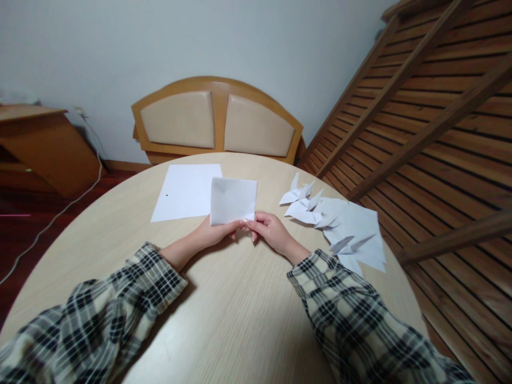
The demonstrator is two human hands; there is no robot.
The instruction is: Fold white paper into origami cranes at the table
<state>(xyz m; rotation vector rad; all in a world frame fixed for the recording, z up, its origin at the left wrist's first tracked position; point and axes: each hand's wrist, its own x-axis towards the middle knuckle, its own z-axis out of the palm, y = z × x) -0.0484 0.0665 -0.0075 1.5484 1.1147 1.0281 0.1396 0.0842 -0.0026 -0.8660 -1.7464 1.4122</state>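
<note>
A folded white sheet of paper [233, 200] is held up above the middle of the table, its face toward me. My left hand [218, 230] grips its lower left edge, with the thumb in front and most fingers hidden behind. At the lower right corner my right hand [270, 230] pinches the paper between thumb and fingers. Both hands' fingertips come close together at the bottom edge. To the right sit several folded paper cranes [306, 205], some in a row and one [352, 248] nearer my right sleeve.
Flat white paper [186, 192] lies at the table's far left, with a small dark spot on it. More white paper [360, 224] lies under the cranes. Beyond the round table [224, 309] stands a padded headboard [180, 120]; wooden slats [440, 133] rise on the right.
</note>
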